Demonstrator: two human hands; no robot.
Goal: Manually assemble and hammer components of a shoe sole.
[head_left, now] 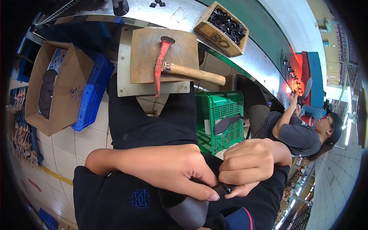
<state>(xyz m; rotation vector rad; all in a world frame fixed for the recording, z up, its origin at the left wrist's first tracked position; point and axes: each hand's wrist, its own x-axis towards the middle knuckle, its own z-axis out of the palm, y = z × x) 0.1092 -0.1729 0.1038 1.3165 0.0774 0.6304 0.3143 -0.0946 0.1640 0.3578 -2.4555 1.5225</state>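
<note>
Close to my chest, my left hand [180,168] is closed on a dark brown, smooth, curved piece [188,211] that looks like part of a shoe. Its lower end runs toward the bottom of the view. At the narrow end, my right hand [249,163] has its fingers curled and pinches a small black piece [223,188]. The fingers partly hide where the two pieces meet. Beyond my lap, a hammer [164,65] with a red metal head and a wooden handle rests on a brown work pad [143,50].
A wooden box [234,48] of small black pieces stands on the metal bench [253,69]. Near my knee, a green crate [220,99] holds a dark sole [227,124]. To the left are a cardboard box [63,96] and a blue crate [90,103]. A co-worker [299,130] sits at the right, by a glowing heater [297,82].
</note>
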